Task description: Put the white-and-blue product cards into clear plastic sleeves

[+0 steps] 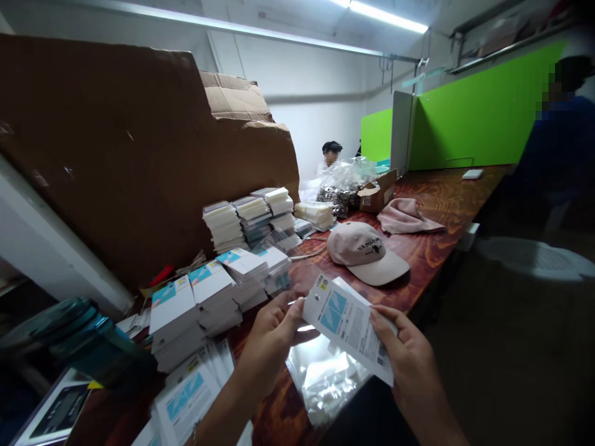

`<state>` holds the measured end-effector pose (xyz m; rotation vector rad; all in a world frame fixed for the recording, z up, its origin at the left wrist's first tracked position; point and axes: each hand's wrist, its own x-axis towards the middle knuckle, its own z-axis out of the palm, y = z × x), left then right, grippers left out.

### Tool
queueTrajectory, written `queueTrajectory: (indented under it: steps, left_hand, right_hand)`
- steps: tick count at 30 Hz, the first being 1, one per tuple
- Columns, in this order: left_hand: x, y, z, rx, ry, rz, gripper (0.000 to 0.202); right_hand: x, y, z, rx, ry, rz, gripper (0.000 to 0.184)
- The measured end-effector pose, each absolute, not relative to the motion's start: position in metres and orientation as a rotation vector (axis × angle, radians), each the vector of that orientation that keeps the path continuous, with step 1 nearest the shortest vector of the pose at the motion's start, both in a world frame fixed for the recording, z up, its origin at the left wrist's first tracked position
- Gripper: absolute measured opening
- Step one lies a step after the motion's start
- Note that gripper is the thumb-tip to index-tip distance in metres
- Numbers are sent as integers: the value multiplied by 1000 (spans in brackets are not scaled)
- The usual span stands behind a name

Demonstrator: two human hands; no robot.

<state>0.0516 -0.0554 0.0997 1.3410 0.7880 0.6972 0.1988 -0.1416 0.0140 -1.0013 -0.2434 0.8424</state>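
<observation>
Both hands hold a white printed packaging card [348,325] with a blue picture and a small hole near its top end. My left hand [276,331] pinches the top end, along with what looks like clear plastic film. My right hand [404,350] grips the lower right edge, thumb on the printed face. A second white layer shows behind the card. Beneath it, a pile of shiny clear plastic bags [325,378] lies at the table edge. Left of my left hand stand stacks of similar cards [174,310], and more cards [190,396] lie loosely near my left forearm.
A beige cap [362,251] and a pink cloth [406,217] lie on the wooden table [446,241]. Several white stacks [223,226] stand by a large cardboard sheet [139,136]. A teal bottle [100,347] is at left. One person [558,142] is at right, another [331,155] at the back.
</observation>
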Motion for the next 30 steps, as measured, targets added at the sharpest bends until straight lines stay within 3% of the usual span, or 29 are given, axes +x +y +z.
queueTrajectory:
  steps: [10,22,30]
  left_hand:
    - [44,-45,105,1163,801,992,37]
    - [58,-76,96,1279,685,673,37]
    - [59,-82,102,1203,710,826,31]
  right_hand:
    - [205,-150,19,-1035,-562,935,33]
    - [197,-162,29,-988,-410,911,27]
    - [178,-160,34,-963,-429,1052,35]
